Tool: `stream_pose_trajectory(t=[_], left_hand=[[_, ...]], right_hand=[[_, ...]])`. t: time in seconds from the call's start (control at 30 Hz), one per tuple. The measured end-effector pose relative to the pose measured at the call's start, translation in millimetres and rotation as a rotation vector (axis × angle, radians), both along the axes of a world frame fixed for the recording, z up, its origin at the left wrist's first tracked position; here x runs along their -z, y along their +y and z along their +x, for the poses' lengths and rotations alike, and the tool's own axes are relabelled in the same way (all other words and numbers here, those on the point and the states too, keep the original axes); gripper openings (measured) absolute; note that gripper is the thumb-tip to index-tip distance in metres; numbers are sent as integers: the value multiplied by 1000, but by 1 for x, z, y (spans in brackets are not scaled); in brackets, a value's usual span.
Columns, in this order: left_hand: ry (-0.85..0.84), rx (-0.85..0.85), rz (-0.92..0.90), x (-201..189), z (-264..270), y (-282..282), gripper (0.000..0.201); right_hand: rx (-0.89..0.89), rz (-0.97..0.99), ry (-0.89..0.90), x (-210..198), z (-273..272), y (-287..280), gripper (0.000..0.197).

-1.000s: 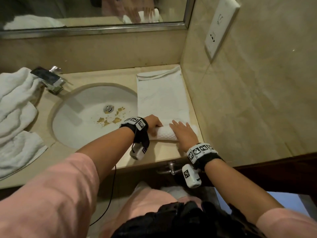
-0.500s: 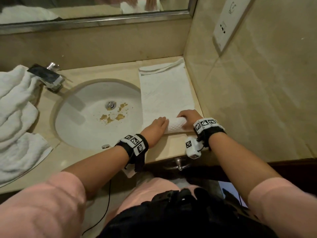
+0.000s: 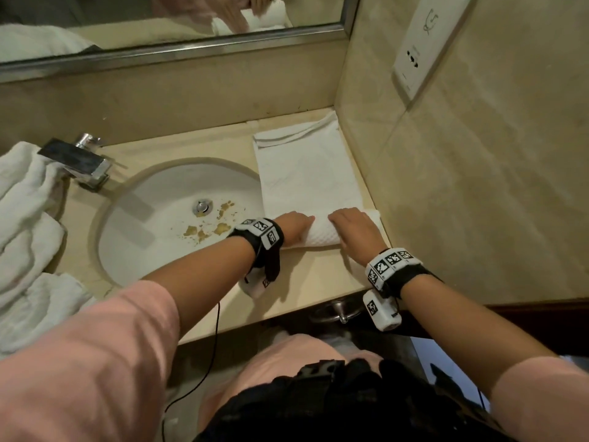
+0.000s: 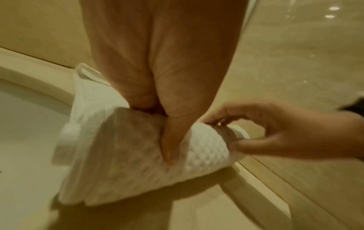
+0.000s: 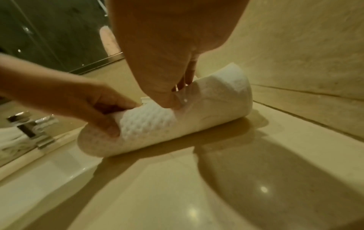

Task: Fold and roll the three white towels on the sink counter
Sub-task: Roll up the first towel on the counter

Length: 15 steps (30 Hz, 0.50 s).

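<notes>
A folded white towel (image 3: 306, 167) lies lengthwise on the counter (image 3: 312, 282), right of the sink. Its near end is wound into a thick roll (image 3: 322, 239). My left hand (image 3: 296, 226) grips the roll's left part; in the left wrist view the thumb (image 4: 171, 144) presses its front while the other fingers curl behind it. My right hand (image 3: 352, 229) grips the right part, thumb in front and fingers over the back, as the right wrist view shows (image 5: 173, 96). Two more white towels (image 3: 28, 224) lie heaped at the far left.
The round sink (image 3: 143, 244), with brown stains near its drain, sits left of the towel. A chrome faucet (image 3: 79, 164) stands at its back left. The tiled side wall (image 3: 446, 186) runs close along the towel's right edge. A mirror (image 3: 178, 43) hangs behind.
Both hands have shifted their hold on the roll. The left wrist swung back over the sink's rim and the right wrist drew back toward me. The roll stays at the towel's near end.
</notes>
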<state>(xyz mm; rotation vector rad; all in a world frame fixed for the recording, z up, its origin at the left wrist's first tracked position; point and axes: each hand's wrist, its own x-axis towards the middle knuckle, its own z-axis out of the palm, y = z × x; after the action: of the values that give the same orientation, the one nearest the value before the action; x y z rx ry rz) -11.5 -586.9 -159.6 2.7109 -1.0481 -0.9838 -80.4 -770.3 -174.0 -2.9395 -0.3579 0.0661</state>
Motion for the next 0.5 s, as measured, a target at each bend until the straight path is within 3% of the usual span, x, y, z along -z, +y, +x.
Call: stream_pose_trajectory(t=[0.07,0.13,0.2,0.27,0.4,0.5], left_hand=[[121,-123,-42,-2,10,-1,53],[126,-149,-45,-4,14,-2,53],[84,-128,-38,-1,13,-4,54],[-34,-82,-31,3,2,-7,54],[-364,-36,-75,15,-24,-1,41],[-514,19,-25,29,-26,2,51]], right_hand=[[-23,-35,18,1,-4,1,58],[-55,-67,17,4,-5,1,71],[-40,-59,-28,7,0,3,64],[-2,-80,-12,7,10,7,50],[8,-202,196,1,35,7,36],[-22,-204,286,-4,54,6,29]])
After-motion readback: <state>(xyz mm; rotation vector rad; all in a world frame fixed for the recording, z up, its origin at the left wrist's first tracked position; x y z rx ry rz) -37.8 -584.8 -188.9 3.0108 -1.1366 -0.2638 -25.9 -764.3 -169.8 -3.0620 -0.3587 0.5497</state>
